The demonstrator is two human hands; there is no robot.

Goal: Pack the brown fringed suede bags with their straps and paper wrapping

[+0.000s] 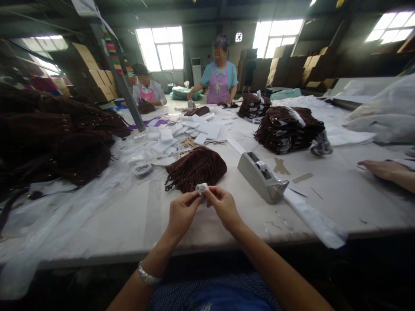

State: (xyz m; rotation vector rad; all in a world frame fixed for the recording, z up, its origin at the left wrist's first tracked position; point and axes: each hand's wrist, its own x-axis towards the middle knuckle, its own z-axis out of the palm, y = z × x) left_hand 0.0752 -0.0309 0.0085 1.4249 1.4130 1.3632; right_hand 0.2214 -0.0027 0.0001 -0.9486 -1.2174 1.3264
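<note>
Between the fingertips of both my hands is a small white wrapped piece [201, 188], perhaps paper or plastic; its exact kind is too small to make out. My left hand [183, 211] pinches it from the left, and my right hand [223, 205] pinches it from the right. Just beyond my fingers lies a dark brown fringed bag [202, 166] on the white table [207, 229]. To the right of my right hand stands a grey tape dispenser [261, 177].
Stacked brown fringed bags [288, 127] sit at the back right, and a large brown heap [58, 134] fills the left. White paper pieces [194, 129] spread across the middle. A grey post [118, 77] rises at left. Another person's hand [382, 168] rests at right; two co-workers stand opposite.
</note>
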